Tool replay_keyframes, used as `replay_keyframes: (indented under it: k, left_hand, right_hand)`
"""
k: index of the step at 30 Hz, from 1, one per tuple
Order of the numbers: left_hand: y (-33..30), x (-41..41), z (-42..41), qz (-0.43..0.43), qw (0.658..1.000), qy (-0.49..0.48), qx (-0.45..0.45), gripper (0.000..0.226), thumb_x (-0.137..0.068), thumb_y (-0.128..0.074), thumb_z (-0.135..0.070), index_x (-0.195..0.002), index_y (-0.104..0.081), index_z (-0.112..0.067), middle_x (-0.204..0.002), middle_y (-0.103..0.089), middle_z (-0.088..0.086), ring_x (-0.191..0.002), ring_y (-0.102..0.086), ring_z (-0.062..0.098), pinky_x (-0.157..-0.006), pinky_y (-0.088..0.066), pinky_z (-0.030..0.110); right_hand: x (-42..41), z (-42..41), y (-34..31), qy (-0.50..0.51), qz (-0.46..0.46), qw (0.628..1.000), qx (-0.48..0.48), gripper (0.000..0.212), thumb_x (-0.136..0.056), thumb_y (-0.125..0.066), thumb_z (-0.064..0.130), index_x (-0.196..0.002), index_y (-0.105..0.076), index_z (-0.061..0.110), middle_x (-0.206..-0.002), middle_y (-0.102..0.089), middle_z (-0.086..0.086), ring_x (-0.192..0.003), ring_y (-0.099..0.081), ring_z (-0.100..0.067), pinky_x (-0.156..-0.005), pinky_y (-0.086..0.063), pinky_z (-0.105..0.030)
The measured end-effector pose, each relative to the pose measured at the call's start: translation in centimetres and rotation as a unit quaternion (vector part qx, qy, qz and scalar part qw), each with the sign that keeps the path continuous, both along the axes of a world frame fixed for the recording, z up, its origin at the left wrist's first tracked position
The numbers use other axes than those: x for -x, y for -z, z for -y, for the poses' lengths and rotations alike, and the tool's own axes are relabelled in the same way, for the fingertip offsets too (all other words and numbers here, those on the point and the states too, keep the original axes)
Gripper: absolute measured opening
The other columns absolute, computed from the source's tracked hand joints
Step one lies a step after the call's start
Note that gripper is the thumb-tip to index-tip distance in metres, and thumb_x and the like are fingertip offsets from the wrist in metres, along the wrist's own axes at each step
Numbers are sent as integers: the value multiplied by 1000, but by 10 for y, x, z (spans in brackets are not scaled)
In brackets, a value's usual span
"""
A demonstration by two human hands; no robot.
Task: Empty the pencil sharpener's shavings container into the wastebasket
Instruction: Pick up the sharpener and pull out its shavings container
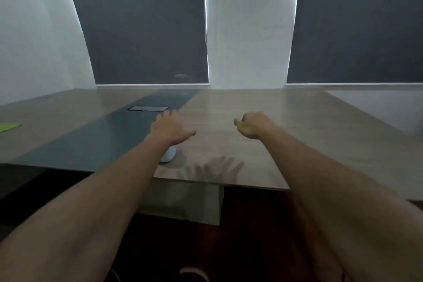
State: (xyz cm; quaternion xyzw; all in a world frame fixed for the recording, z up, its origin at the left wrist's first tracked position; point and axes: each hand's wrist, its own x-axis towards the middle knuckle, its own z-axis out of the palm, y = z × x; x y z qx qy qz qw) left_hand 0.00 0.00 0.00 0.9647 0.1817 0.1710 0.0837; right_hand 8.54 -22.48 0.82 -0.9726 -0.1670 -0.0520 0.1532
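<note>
Both my arms stretch out over a wooden table (251, 117). My left hand (170, 127) hovers palm down with its fingers spread and holds nothing. Just under my left wrist, a pale blue rounded object (169, 155) rests near the table's front edge; most of it is hidden, so I cannot tell whether it is the pencil sharpener. My right hand (253, 125) hangs above the table to the right, its fingers curled in loosely, with nothing visible in it. No wastebasket is in view.
A dark strip (119, 135) runs across the table, with a flush cable hatch (148, 108) at its far end. A green sheet (9, 126) lies at the left edge. Dark blinds and a white wall stand behind the table. Below the front edge the floor is dark.
</note>
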Motion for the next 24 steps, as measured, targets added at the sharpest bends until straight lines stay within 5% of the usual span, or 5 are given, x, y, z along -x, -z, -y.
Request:
replay_keyframes:
  k: [6, 13, 17, 20, 24]
  left_hand:
    - [56, 2, -28, 45, 982, -98, 154, 123, -66, -79, -55, -155, -9, -6, -158, -23, 20, -143, -30, 39, -113, -32, 48]
    - [82, -12, -34, 182, 923, -137, 311, 76, -79, -75, -31, -136, -30, -7, -137, -50, 21, -119, -53, 43, -97, -43, 46]
    - [77, -22, -34, 220, 880, -118, 405, 68, -79, -76, -33, -123, -31, -5, -128, -56, 20, -115, -57, 39, -94, -43, 41]
    - [73, -28, -29, 217, 836, -83, 498, 67, -83, -69, -42, -127, -32, -6, -126, -55, 14, -107, -57, 32, -88, -48, 39]
    - [68, -40, -15, 202, 761, -47, 615, 64, -85, -61, -49, -130, -35, -11, -117, -55, 11, -97, -63, 35, -68, -58, 47]
  right_hand:
    - [9, -26, 47, -42, -27, 999, -1, 57, -100, -30, 44, -135, -57, 8, -137, -59, -19, -127, -52, -37, -105, -44, -42]
    - [4, -43, 68, -60, 24, 991, -116, 45, -94, -42, 40, -122, -70, 18, -125, -68, -12, -128, -47, -33, -102, -46, -40]
    - [3, -56, 66, -76, -81, 952, -285, 41, -88, -57, 45, -111, -75, 16, -114, -73, -5, -109, -64, -22, -87, -50, -31]
    - [5, -67, 65, -72, -177, 928, -320, 56, -87, -57, 54, -111, -72, 5, -112, -73, -13, -89, -63, -22, -79, -55, -39]
    - [3, -76, 67, -40, -267, 902, -338, 70, -86, -51, 64, -117, -66, 3, -116, -70, -16, -91, -66, -27, -80, -57, -39]
